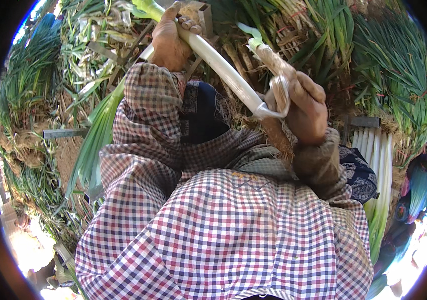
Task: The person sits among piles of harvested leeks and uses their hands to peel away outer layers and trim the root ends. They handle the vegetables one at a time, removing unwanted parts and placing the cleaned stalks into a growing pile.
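My left hand [174, 41] is closed around the upper shaft of a large green onion [228, 73], below its green top. The white shaft slants down to the right across my lap, bare and glossy. Near its root end [277, 133], a strip of outer skin [277, 63] is folded back and still joined to the stalk. My right hand [307, 105] grips that strip, whose brownish loose end sticks up beyond my fingers. Roots and soil cling to the lower tip beside my right sleeve. Some of the strip is hidden inside my right hand.
Several white-shafted onions [374, 150] lie together at my right. Leafy onion bundles [397, 71] with red ties are piled ahead and right. Peeled scraps [97, 26] litter the front left. Metal bars [65, 133] stick out on the left, and green leaves [97, 138] hang beside my left arm.
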A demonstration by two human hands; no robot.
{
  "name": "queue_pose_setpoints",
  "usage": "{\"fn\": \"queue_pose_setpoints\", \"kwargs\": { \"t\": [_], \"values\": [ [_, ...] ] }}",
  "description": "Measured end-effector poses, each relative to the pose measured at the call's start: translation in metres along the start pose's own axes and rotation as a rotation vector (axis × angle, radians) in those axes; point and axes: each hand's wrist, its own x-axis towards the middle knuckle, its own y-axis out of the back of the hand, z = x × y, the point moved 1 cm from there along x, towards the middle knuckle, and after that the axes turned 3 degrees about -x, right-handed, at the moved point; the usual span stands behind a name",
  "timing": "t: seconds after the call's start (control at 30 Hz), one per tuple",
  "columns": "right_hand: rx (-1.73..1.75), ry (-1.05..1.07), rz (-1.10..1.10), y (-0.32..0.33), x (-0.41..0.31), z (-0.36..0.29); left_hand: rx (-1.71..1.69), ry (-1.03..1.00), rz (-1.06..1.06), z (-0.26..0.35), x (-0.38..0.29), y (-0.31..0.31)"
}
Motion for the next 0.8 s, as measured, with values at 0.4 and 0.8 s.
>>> {"fn": "queue_pose_setpoints", "kwargs": {
  "t": [0.4,0.8],
  "values": [
    [-1.147,0.061,-0.648,0.007,-0.061,0.004,0.237,-0.09,0.128,0.013,-0.003,0.028],
    [-1.967,-0.447,-0.356,0.228,-0.181,0.064,0.345,-0.47,0.551,0.036,-0.019,0.016]
  ]
}}
